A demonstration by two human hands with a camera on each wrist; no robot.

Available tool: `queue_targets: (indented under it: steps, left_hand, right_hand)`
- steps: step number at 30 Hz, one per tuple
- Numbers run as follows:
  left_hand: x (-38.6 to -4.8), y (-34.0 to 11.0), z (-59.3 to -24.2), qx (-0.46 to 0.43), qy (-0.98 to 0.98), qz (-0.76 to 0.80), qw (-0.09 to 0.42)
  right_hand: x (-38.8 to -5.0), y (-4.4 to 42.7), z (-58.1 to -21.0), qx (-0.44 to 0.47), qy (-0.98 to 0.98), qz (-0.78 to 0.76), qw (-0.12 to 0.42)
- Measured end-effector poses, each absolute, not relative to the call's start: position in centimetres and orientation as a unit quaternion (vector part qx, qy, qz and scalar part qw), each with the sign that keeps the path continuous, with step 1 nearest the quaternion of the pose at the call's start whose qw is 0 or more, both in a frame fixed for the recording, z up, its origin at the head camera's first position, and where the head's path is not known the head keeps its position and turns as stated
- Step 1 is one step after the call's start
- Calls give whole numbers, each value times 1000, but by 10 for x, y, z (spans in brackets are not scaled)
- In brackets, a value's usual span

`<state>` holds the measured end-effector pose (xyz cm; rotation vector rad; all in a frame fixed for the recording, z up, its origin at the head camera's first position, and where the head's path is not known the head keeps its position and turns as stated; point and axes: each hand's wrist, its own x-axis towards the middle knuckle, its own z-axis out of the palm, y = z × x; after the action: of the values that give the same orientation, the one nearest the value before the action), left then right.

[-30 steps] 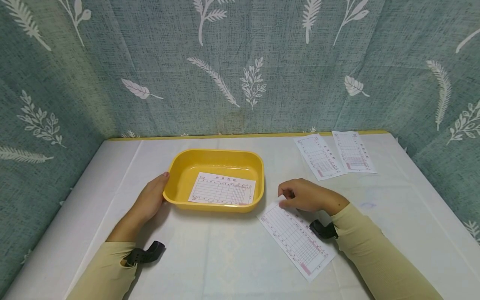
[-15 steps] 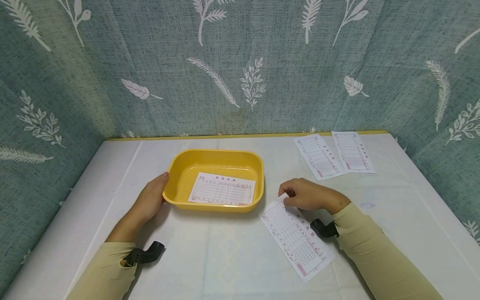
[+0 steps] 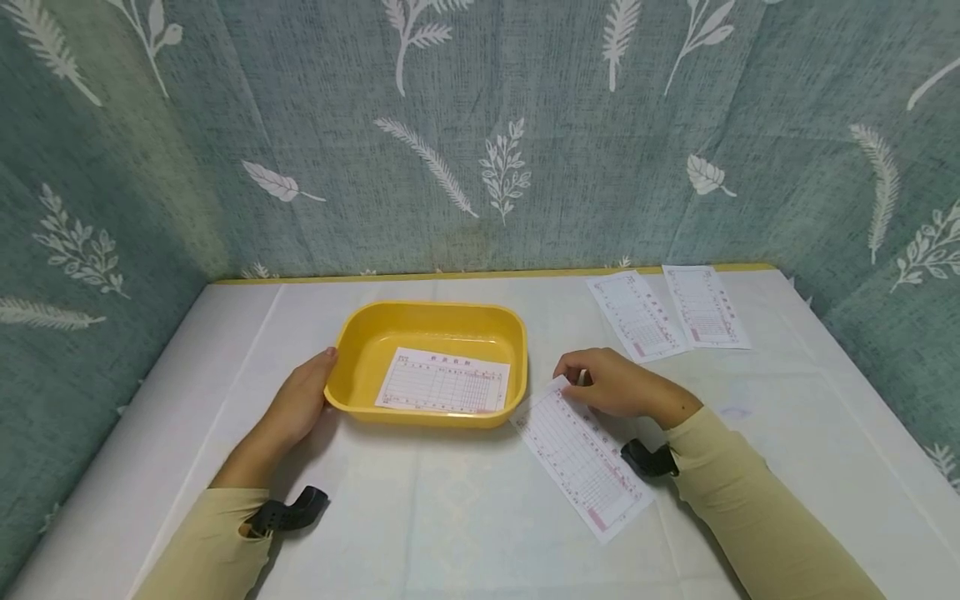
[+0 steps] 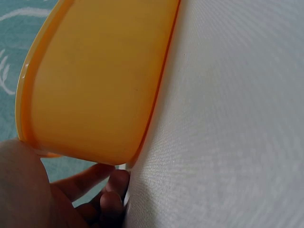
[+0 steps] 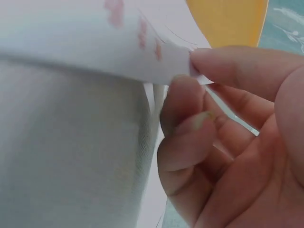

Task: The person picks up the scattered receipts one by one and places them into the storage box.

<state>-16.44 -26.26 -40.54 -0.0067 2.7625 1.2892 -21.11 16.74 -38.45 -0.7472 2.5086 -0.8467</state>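
Note:
A yellow plastic tray (image 3: 429, 418) stands left of centre on the table, with one printed receipt slip (image 3: 444, 382) lying inside it. My left hand (image 3: 294, 402) grips the tray's left end; in the left wrist view the thumb is at the rim and the curled fingers (image 4: 113, 199) are low by the tray's end. Between thumb and fingers, my right hand (image 3: 618, 383) pinches the upper corner of another receipt slip (image 3: 585, 462), just right of the tray. The right wrist view shows that pinched slip (image 5: 128, 42) raised off the cloth at this corner.
Two more receipt slips, one (image 3: 637, 315) beside the other (image 3: 705, 307), lie at the back right and nearly touch. White cloth (image 3: 450, 517) covers the table. A green leaf-patterned curtain (image 3: 465, 150) encloses the back and sides.
The pinched slip shifts slightly up and left, its near end rising from the cloth's front area, as my right hand moves a little. My left hand and the tray stay put.

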Motion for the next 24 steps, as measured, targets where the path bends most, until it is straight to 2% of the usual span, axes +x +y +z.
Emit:
queue_targets:
  steps: [5, 10, 24]
  left_hand:
    - [-165, -262, -403, -1, 903, 428, 43]
    - [-164, -263, -406, -7, 904, 423, 55]
    - [-164, -262, -407, 1, 907, 419, 42]
  right_hand:
    - [-212, 168, -382, -266, 896, -317, 164]
    - [-211, 168, -383, -253, 893, -333, 166]
    - [-213, 172, -381, -192, 909, -334, 162]
